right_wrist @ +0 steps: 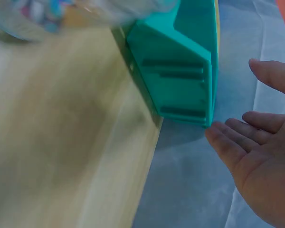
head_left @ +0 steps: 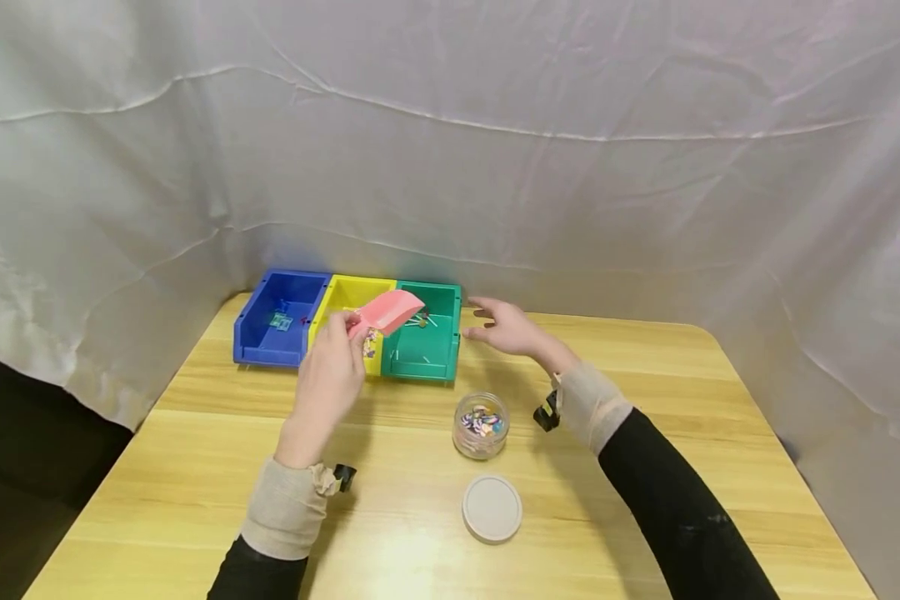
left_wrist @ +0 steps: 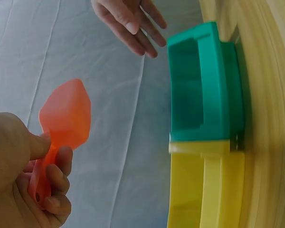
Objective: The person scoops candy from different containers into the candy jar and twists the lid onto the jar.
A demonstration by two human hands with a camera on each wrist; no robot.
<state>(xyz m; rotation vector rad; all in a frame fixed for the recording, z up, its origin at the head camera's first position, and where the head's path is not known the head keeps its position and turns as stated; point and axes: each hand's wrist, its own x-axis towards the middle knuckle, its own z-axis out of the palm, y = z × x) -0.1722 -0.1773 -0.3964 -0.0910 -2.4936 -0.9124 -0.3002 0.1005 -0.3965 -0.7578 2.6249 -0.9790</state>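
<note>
My left hand [head_left: 333, 360] grips the handle of a small pink scoop [head_left: 390, 310], held up over the yellow bin [head_left: 354, 287] and the green bin [head_left: 442, 358]. In the left wrist view the fingers curl round the handle of the scoop [left_wrist: 66, 114]. Beside the green bin's right wall is my right hand [head_left: 512, 327], its fingers extended and nothing in them. The right wrist view shows this hand [right_wrist: 261, 147] with its fingertips close to the green bin's side wall [right_wrist: 180, 85]. White sticks and small bits lie inside the green bin; small colourful pieces lie in the yellow one.
A blue bin [head_left: 270, 354] holding a few small greenish pieces joins the yellow one on the left. An uncapped clear jar [head_left: 481, 446] of colourful pieces stands nearer me, with a round pale lid [head_left: 492, 508] before it. Grey curtain [head_left: 540, 192] hangs behind the table.
</note>
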